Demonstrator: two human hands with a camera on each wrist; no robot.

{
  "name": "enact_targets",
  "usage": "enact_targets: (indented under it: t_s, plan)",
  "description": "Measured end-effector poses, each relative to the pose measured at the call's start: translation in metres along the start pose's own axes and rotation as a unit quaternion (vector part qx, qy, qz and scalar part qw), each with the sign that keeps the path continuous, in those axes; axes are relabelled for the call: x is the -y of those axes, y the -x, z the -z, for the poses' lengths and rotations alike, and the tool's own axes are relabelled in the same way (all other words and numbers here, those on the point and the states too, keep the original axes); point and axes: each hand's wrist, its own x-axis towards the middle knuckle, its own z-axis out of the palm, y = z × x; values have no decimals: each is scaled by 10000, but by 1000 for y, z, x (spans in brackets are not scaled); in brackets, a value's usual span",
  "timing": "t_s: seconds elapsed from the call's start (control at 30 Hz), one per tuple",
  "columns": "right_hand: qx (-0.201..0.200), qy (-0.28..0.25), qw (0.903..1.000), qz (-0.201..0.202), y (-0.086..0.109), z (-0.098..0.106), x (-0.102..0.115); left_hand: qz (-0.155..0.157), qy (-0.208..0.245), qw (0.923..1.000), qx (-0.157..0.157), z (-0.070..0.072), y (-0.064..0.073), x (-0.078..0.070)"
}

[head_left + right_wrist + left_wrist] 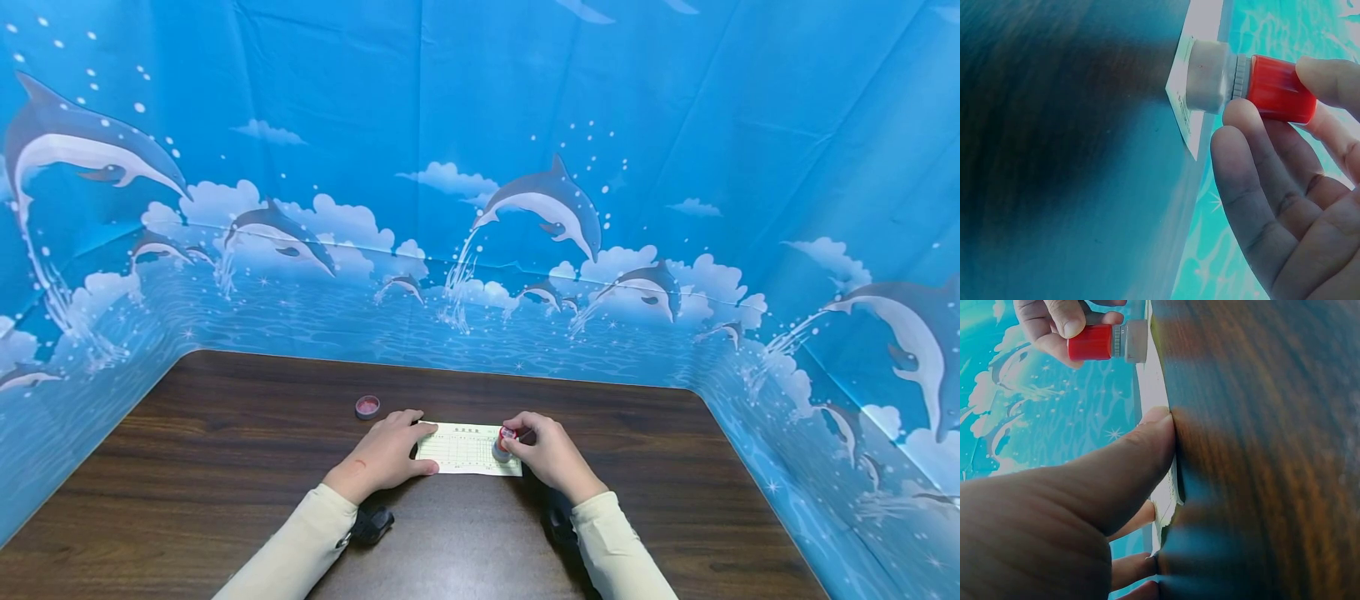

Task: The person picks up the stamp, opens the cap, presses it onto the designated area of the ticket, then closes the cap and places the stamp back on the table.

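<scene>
A pale printed form slip (461,450) with a ruled grid lies on the dark wooden table. My left hand (390,450) rests at its left end, thumb on the near edge and fingers spread along the far side. Near the slip's right end, my right hand (551,454) grips a self-inking stamp by its red top (1282,89) between thumb and fingers. The stamp's greyish translucent base (1207,76) stands upright against the paper, its underside hidden. In the left wrist view, the red stamp (1090,342) shows beyond my left thumb (1141,447).
A small round lid or dish (367,407) with a reddish inside sits beyond my left hand. The wooden table (225,450) ends at a blue dolphin-print curtain (480,333) along the back and sides.
</scene>
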Motion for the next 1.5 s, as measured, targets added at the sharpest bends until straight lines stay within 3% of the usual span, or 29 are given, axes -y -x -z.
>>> enact_targets:
  t_s: [0.6, 0.87, 1.5]
  plan:
    - [39, -33, 10000, -34, 2, 1, 0, -93, 405, 9991, 56, -3, 1, 2]
    - [31, -42, 10000, -46, 1, 1, 0, 9, 365, 9989, 291, -1, 2, 3]
    - [17, -14, 10000, -43, 0, 0, 0, 15, 230, 9992, 314, -1, 4, 2]
